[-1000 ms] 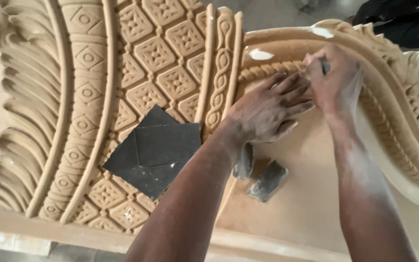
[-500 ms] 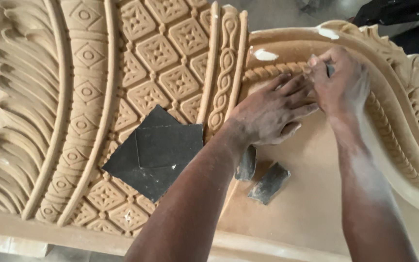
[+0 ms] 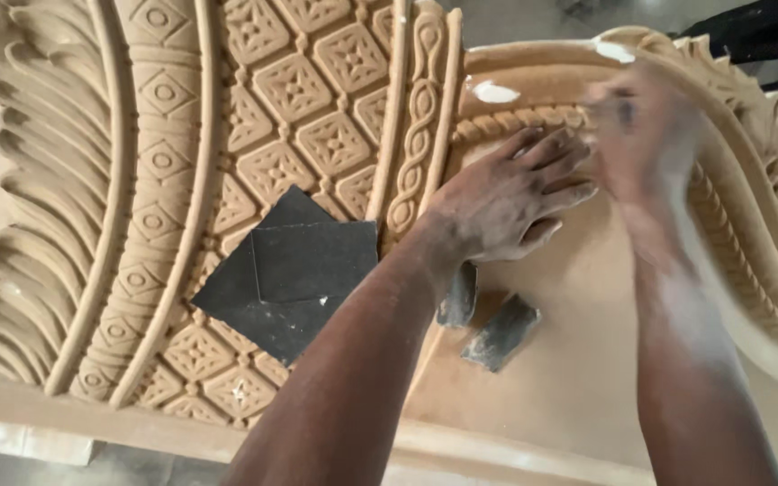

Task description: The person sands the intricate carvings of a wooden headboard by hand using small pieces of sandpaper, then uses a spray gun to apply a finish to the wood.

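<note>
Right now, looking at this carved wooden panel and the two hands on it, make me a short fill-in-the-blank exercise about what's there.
1. The left hand lies ____ on the carved tan wooden panel, fingers spread.
2. The dark grey sandpaper sheets rest on the panel's ____-patterned carving.
3. The right hand looks ____ in the picture, beside the rope-shaped carved moulding.
4. ____ small worn sandpaper scraps lie near the left wrist.

Missing words: flat; diamond; blurred; Two
</note>
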